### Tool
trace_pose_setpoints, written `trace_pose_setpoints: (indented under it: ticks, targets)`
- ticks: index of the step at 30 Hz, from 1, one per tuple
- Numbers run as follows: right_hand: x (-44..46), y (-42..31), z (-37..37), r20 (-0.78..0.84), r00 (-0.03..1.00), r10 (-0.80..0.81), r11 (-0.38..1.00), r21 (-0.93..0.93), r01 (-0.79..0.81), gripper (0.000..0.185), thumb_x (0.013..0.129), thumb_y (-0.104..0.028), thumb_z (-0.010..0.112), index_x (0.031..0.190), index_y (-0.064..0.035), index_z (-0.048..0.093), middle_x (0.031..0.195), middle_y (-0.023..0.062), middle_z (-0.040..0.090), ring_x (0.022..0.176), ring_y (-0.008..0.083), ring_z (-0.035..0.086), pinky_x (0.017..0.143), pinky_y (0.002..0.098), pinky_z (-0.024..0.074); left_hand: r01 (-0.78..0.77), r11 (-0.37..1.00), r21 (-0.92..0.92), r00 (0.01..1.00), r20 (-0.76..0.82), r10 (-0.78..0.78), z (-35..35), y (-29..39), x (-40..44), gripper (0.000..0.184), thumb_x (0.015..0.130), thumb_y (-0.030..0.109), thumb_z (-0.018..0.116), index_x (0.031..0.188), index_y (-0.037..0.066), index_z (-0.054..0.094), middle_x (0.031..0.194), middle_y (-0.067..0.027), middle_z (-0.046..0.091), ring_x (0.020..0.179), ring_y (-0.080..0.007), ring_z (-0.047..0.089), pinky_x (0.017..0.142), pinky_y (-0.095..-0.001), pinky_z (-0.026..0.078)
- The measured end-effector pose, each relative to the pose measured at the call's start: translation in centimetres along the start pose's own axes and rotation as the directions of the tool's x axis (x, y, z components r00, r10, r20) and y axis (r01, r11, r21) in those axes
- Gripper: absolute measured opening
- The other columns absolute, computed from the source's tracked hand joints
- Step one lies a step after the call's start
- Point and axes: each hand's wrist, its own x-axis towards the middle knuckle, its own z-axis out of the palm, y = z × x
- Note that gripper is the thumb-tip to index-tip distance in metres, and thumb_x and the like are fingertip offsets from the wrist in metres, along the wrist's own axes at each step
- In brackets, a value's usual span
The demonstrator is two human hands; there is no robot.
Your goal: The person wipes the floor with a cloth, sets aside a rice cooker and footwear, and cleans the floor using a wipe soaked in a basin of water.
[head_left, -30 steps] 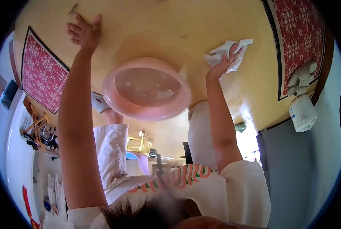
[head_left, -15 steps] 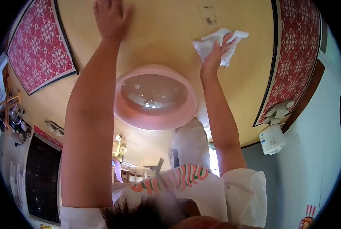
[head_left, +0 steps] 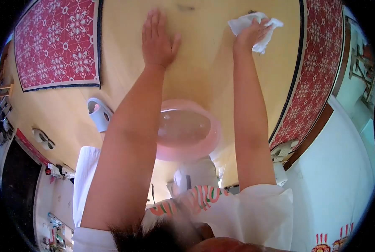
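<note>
My left hand (head_left: 159, 44) lies flat on the yellowish floor (head_left: 200, 63), fingers stretched forward and thumb out to the side, with nothing in it. Farther right, my right hand (head_left: 247, 38) presses a crumpled white cloth (head_left: 240, 23) against the floor, its fingers over the fabric. A dark smudge (head_left: 185, 7) marks the floor between and beyond the hands. Close to my body, between my forearms, stands a pink basin (head_left: 214, 140) of cloudy water. My left forearm covers part of its left side.
Red flower-patterned mats with dark borders lie at left (head_left: 57, 48) and right (head_left: 322, 63). A pale slipper (head_left: 98, 114) rests beside my left forearm, and a pair of slippers (head_left: 43, 138) lies farther left. More footwear (head_left: 284, 150) sits by the right mat, near the white wall (head_left: 326, 168).
My right hand and the cloth have moved forward and slightly right. My left hand now rests nearer the middle of the view. The camera view has shifted, bringing a slipper into sight at left.
</note>
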Motion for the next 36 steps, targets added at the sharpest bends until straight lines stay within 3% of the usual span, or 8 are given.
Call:
trace_pose_setpoints:
  ticks: [4, 5, 13, 17, 19, 23, 29, 36]
  targets:
    - [4.6, -4.3, 2.3, -0.012, 0.992, -0.128, 0.988, 0.09, 0.128, 0.052, 0.093, -0.022, 0.037, 0.139, 0.0016, 0.031, 0.15, 0.0141, 0.024, 0.141, 0.0271, 0.011, 0.113, 0.0343, 0.0067, 0.055, 0.998, -0.007, 0.998, -0.035, -0.055, -0.2, -0.1, -0.2, 0.066, 0.084, 0.031, 0.057, 0.137, 0.002, 0.03, 0.146, -0.018, 0.028, 0.135, -0.0352, 0.026, 0.11, -0.0462, 0.021]
    - [11.1, 1.2, 6.5, -0.396, 0.892, -0.218, 0.941, 0.155, 0.299, 0.032, 0.087, -0.024, 0.042, 0.105, -0.0037, 0.06, 0.088, 0.005, 0.061, 0.076, 0.017, 0.056, 0.069, 0.0298, 0.0465, 0.074, 0.997, 0.001, 0.996, -0.04, -0.073, -0.2, -0.1, -0.2, 0.066, 0.084, 0.03, 0.057, 0.137, 0.002, 0.03, 0.146, -0.0182, 0.028, 0.135, -0.035, 0.026, 0.11, -0.046, 0.021]
    - [3.9, -6.1, 7.2, 0.429, 0.794, -0.43, 0.811, 0.571, 0.131, 0.042, 0.091, -0.022, 0.037, 0.125, 0.0004, 0.05, 0.124, 0.0085, 0.047, 0.113, 0.0217, 0.042, 0.095, 0.0308, 0.0327, 0.116, 0.993, -0.034, 0.991, -0.067, -0.118, -0.4, -0.5, -0.2, 0.071, 0.082, 0.03, 0.059, 0.138, 0.0, 0.028, 0.146, -0.0186, 0.027, 0.135, -0.0353, 0.026, 0.111, -0.0446, 0.021]
    - [1.1, -5.2, 3.8, 0.581, 0.457, -0.673, 0.684, 0.253, 0.684, 0.045, 0.088, -0.02, 0.038, 0.125, 0.0022, 0.052, 0.137, 0.0085, 0.045, 0.125, 0.0243, 0.042, 0.101, 0.0336, 0.0342, 0.17, 0.985, 0.033, 0.985, 0.029, -0.171, -0.7, 0.0, 0.1, 0.073, 0.082, 0.031, 0.058, 0.139, -0.001, 0.026, 0.146, -0.0192, 0.027, 0.135, -0.0349, 0.026, 0.111, -0.0439, 0.021]
    - [0.0, -4.5, 1.9, 0.582, 0.693, -0.425, 0.871, 0.472, 0.138, 0.045, 0.085, -0.021, 0.041, 0.122, 0.0011, 0.056, 0.13, 0.0092, 0.051, 0.117, 0.0217, 0.048, 0.097, 0.0324, 0.0374, 0.145, 0.989, 0.017, 0.989, -0.002, -0.145, -0.6, 0.1, 0.1, 0.072, 0.083, 0.032, 0.057, 0.139, -0.001, 0.026, 0.145, -0.0196, 0.028, 0.135, -0.0347, 0.026, 0.111, -0.0444, 0.02]
    - [-1.3, -4.1, -3.4, 0.514, 0.802, 0.304, 0.474, 0.649, -0.595, 0.046, 0.086, -0.026, 0.04, 0.12, 0.0038, 0.05, 0.114, 0.0131, 0.058, 0.107, 0.0268, 0.055, 0.094, 0.0377, 0.0423, 0.084, 0.996, -0.007, 0.994, -0.063, -0.085, -0.5, -0.2, -0.1, 0.07, 0.085, 0.033, 0.055, 0.139, -0.001, 0.027, 0.145, -0.0201, 0.028, 0.134, -0.0346, 0.026, 0.11, -0.0452, 0.02]
    - [-2.5, 0.1, -12.0, 0.613, 0.766, -0.195, -0.198, 0.74, -0.642, 0.05, 0.087, -0.025, 0.035, 0.126, 0.0049, 0.045, 0.13, 0.0195, 0.048, 0.122, 0.0338, 0.045, 0.105, 0.0457, 0.0343, 0.098, 0.992, 0.083, 0.995, -0.026, -0.096, -0.1, 0.0, 0.1, 0.072, 0.085, 0.038, 0.055, 0.139, -0.002, 0.028, 0.144, -0.0201, 0.03, 0.134, -0.0348, 0.026, 0.11, -0.0447, 0.021]
    - [-3.9, 6.8, -18.9, 0.313, 0.914, 0.257, 0.026, 0.943, -0.331, 0.051, 0.087, -0.025, 0.035, 0.128, 0.0049, 0.043, 0.133, 0.0184, 0.046, 0.124, 0.0344, 0.042, 0.106, 0.0502, 0.0303, 0.037, 0.99, 0.135, 0.998, -0.05, -0.03, 0.7, -0.5, 0.0, 0.074, 0.085, 0.04, 0.056, 0.14, 0.0, 0.027, 0.145, -0.0188, 0.03, 0.134, -0.0338, 0.026, 0.111, -0.0433, 0.02]
